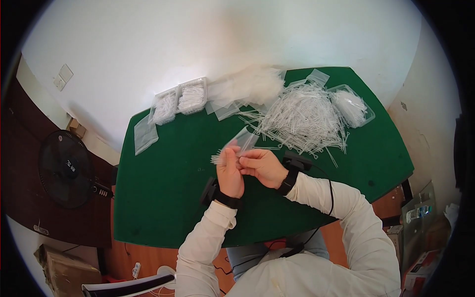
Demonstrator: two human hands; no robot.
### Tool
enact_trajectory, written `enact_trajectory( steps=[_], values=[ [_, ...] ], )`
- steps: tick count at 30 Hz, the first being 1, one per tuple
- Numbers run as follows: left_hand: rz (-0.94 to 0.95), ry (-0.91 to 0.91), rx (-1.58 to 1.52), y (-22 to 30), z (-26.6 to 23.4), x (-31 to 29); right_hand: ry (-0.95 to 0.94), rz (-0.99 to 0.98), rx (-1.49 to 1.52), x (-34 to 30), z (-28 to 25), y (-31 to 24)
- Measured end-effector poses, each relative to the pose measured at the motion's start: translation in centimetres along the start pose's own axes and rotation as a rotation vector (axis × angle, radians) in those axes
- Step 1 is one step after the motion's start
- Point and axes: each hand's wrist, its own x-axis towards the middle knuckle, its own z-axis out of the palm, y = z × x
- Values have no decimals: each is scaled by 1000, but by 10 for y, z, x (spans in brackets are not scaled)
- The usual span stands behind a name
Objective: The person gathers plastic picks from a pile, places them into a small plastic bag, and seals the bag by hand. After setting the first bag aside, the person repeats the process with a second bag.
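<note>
Head view: clear sticks and a clear bag are gripped in the curled left hand; just beside it, the fingertips of the right hand are drawn together, though what they pinch cannot be told. White lettering is carried on the black fan, well left of the hands. Beyond them, a stick heap, two filled trays and loose bags are spread.

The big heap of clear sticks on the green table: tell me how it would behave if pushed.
The heap would probably spread and shed sticks, since they lie loose and crisscrossed. Each looks thin, so is likely light; their straightness suggests some stiffness.
</note>
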Motion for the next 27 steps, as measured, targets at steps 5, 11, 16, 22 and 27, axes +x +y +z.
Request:
enact_trajectory(
  steps=[5,11,16,22,27],
  values=[
    [127,182,69,22,-19,19,72,-6,-85,4,-9,-12],
    [9,251,48,24,-34,27,105,-72,-135,3,-24,-40],
    [-24,243,112,24,-35,26,97,-63,-241,-2,-24,-47],
    [-23,269,122,23,-34,26,72,-17,-305,-2,-16,-51],
    [-18,261,130,23,-30,23,105,-59,-322,1,-18,-54]
  ],
)
